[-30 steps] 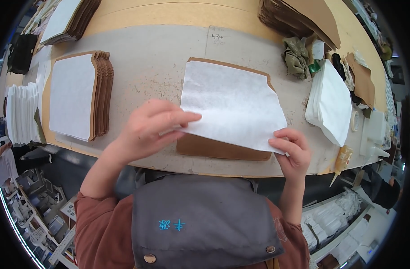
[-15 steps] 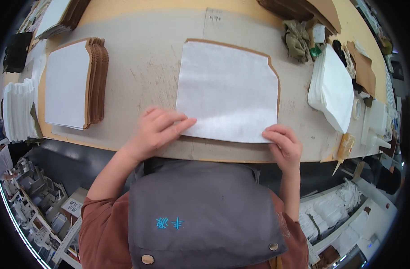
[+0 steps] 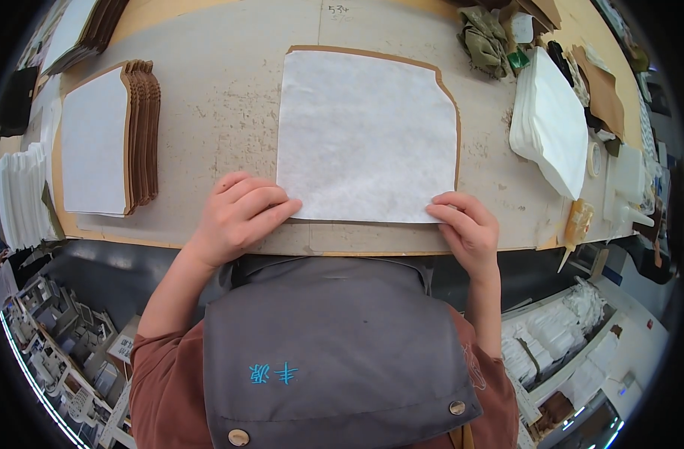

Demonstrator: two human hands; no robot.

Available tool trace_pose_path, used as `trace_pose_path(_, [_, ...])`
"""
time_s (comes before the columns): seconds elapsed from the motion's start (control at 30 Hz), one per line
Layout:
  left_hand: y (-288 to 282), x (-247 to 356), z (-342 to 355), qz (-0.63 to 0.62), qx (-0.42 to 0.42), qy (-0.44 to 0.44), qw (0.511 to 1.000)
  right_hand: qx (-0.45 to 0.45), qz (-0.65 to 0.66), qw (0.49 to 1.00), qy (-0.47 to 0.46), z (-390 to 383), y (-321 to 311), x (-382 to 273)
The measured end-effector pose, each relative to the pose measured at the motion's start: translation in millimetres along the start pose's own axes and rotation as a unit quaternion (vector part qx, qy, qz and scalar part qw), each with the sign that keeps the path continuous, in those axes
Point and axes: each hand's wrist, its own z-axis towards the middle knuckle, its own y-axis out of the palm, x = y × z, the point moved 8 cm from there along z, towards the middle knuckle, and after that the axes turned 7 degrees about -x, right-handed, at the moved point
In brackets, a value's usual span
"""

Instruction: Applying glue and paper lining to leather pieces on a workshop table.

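A white-faced fabric panel (image 3: 368, 135) lies flat in the middle of the table, with a brown border (image 3: 451, 97) showing along its far and right edges. Its upper right corner is cut at a slant. At the near left corner, my left hand (image 3: 244, 213) is closed, with thumb and fingertips on the panel. My right hand (image 3: 467, 224) pinches the near right corner between thumb and fingers. The near edge runs almost straight between both hands. What lies under the white face there is hidden.
A stack of white-faced brown panels (image 3: 95, 146) stands at left, with folded white pieces (image 3: 23, 194) beyond it. On the right are a white stack (image 3: 548, 123), crumpled olive cloth (image 3: 482, 41), a tape roll (image 3: 594, 159) and a glue bottle (image 3: 576, 228). The table's front edge (image 3: 334, 254) is close.
The panel's near edge has become straighter and the glare on its face has faded. My hands stay at the two near corners. The whole view has shifted slightly.
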Motion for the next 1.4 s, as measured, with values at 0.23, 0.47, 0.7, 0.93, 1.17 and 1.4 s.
trace_pose_path(0.23, [2, 1, -1, 0.01, -0.017, 0.011, 1.0, 0.0, -0.055, 0.998, -0.015, 2, 1, -4])
trace_pose_path(0.47, [3, 1, 0, 0.016, -0.039, 0.025, 0.999, 0.004, -0.083, 0.996, -0.025, 2, 3, -4])
trace_pose_path(0.7, [0, 0, 1, 0.013, -0.072, 0.05, 0.996, -0.015, -0.109, 0.994, -0.024, 1, 5, -3])
trace_pose_path(0.93, [14, -11, 24, 0.031, -0.182, 0.003, 0.983, -0.029, -0.093, 0.995, -0.008, 2, 4, -3])
trace_pose_path(1.17, [52, -42, 55, 0.034, -0.303, 0.049, 0.951, -0.016, -0.097, 0.995, 0.001, 0, 3, 2])
trace_pose_path(1.4, [42, -106, 86, 0.128, -0.255, -0.045, 0.957, -0.013, -0.1, 0.995, 0.011, -4, 2, 4])
